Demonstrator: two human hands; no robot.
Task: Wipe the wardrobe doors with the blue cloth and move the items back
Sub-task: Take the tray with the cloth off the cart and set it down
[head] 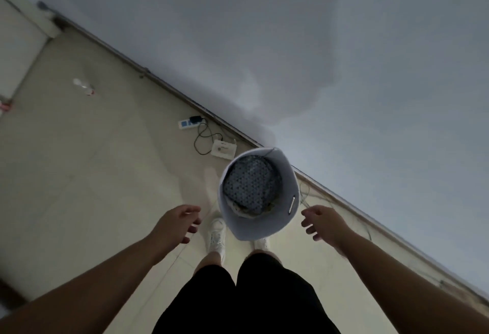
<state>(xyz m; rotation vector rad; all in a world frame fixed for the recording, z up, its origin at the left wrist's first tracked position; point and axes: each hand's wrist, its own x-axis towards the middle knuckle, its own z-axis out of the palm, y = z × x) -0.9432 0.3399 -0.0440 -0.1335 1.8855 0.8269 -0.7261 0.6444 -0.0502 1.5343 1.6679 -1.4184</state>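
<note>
A white round basket (260, 225) stands on the floor by my feet, against the pale wardrobe front (344, 56). Patterned grey-blue fabric (251, 183) fills it. My left hand (177, 221) hovers just left of the basket, fingers loosely spread, holding nothing. My right hand (321, 221) hovers just right of it, fingers relaxed, also holding nothing. Neither hand touches the basket. No blue cloth is in view.
A white power strip (186, 122) with a black plug and a coiled black cable (205, 135) lies on the beige tile floor near the wardrobe base, next to a white box (223, 149). A plastic bottle (84, 87) lies further left. Thin wires (312, 197) trail right of the basket.
</note>
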